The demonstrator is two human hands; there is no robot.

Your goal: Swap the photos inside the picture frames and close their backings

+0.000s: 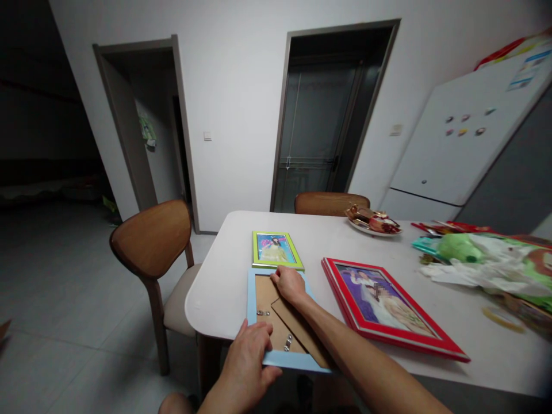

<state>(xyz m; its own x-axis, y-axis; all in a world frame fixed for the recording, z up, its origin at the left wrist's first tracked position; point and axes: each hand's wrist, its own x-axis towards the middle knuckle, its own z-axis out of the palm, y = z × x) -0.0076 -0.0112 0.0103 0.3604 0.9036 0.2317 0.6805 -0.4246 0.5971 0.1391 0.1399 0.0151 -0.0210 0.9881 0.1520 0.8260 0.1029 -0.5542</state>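
A light blue picture frame [251,293] lies face down at the table's near edge, its brown backing board [264,333] and metal fittings [288,343] showing. The stand flap slants across the board. My left hand [250,356] grips the near left corner, with the thumb at the near rim. At the far end of the backing, my right hand [288,284] has its fingers curled down; what they pinch is hidden. Beyond it lies a small green picture frame [276,250], face up. To the right rests a stack of red picture frames [388,305], the top one showing a photo.
A white table [215,287] carries a plate of food or wrappers [373,221] at the back and a heap of plastic bags [483,259] on the right. Wooden chairs stand at the left [155,241] and far side [332,202]. A fridge [457,132] is at the right.
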